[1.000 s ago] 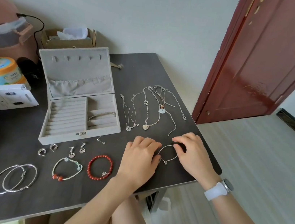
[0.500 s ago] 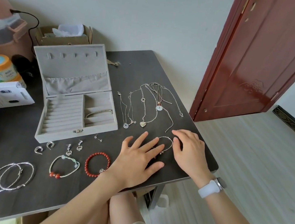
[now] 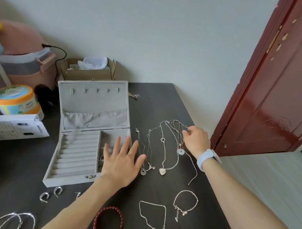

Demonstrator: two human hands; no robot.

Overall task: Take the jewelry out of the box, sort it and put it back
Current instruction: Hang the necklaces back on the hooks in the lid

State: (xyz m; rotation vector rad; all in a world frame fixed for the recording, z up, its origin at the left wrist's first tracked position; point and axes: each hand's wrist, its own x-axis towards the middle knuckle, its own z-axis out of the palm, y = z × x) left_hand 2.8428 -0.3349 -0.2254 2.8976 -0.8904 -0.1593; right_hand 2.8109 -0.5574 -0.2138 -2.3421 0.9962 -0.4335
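Your left hand (image 3: 120,163) is hovering flat with its fingers spread wide, holding nothing, over the right side of the open box (image 3: 86,140) and the table (image 3: 209,219) just beside it. Your right hand (image 3: 196,141) is reaching to the far ends of the necklaces (image 3: 165,145), and its fingers are curling around a thin chain up there (the pinch itself is too small to see clearly). You are wearing a pale watch (image 3: 207,159) on that wrist.

The jewelry is mostly lying out on the dark table. The necklaces are lying in a row between your two hands, one with a heart (image 3: 162,171) and one with a round disc (image 3: 180,151). Nearer to you, two thin bracelets are sitting side by side: a plain chain (image 3: 152,217) and one with small charms (image 3: 185,204). A red bead bracelet (image 3: 108,224) is lying by your left arm. Two hook earrings (image 3: 50,194) are resting just in front of the box, and big hoops (image 3: 15,220) are sitting at the near left edge. One ring (image 3: 90,176) is sitting inside the box, in the front row.

A jar (image 3: 15,99) and a white card (image 3: 10,125) are sitting left of the box.
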